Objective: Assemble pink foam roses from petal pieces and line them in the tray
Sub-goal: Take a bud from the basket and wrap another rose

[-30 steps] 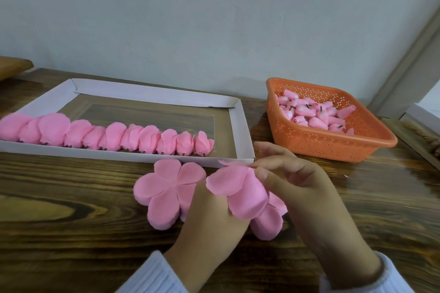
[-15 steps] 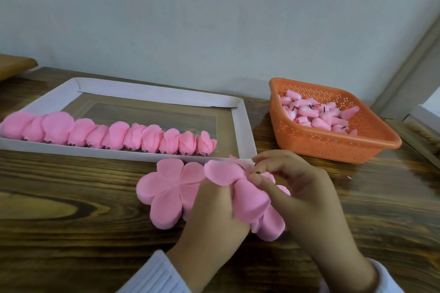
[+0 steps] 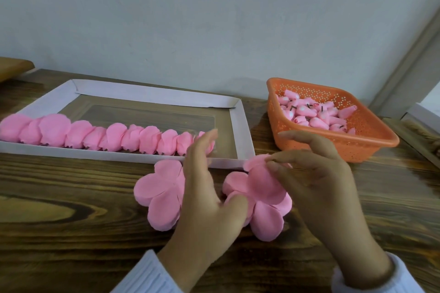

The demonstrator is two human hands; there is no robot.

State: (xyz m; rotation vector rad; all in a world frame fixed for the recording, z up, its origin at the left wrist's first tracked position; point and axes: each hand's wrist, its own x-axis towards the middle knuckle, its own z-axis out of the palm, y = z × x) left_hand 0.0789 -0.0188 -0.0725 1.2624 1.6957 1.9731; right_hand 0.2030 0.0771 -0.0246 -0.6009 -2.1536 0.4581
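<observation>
A flat pink foam petal piece (image 3: 158,194) lies on the wooden table just in front of the tray. A second petal piece (image 3: 264,200) is beside it on the right. My right hand (image 3: 316,181) pinches its top petal between thumb and fingertips. My left hand (image 3: 204,192) stands between the two pieces with straight fingers pointing up, its thumb resting on the second piece's lower left petal. Several finished pink roses (image 3: 114,137) sit in a row along the front wall of the white cardboard tray (image 3: 245,131).
An orange perforated basket (image 3: 371,135) holding several pink rose buds stands at the right, behind my right hand. A wall runs along the table's far edge. A wooden object's corner (image 3: 12,68) shows at far left.
My left hand has let go of the petal piece and its fingers have straightened upward. The piece has come down flatter toward the table, with my right hand still pinching its top petal.
</observation>
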